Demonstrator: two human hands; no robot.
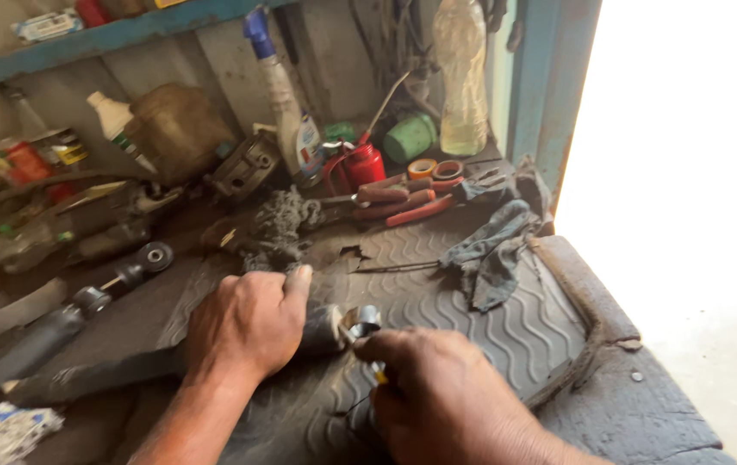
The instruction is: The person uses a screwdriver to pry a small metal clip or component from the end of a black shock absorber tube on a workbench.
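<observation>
Grime covers the bench (609,405), where a ribbed black rubber mat (489,319) lies under both hands. The left hand (243,323) is clenched over a dark cylindrical part (323,329), pinning it on the mat near the middle of the view, with its shiny metal end (361,323) sticking out to the right. The right hand (437,392) is closed around a small tool with a yellow handle (379,374), only a sliver of which shows, and works right at that metal end; what kind of tool it is cannot be told. Judging by this, the work on the part is mid-way: the part is held and the tool is against it, yet nothing visibly lies loose beside it, so whatever is being fitted or freed looks not yet finished. As for counts: one long shock absorber (84,301) lies to the left of the hands, one grey rag (493,250) sits to the right, and one clump of dark fibre waste (282,224) behind. Red-handled pliers (403,202) lie at the back, seemingly two pairs, beside two rolls of tape (435,168), one red oil can (364,164), one white spray bottle (286,103) and one clear plastic bottle (461,77). A blue shelf (84,39) runs above
</observation>
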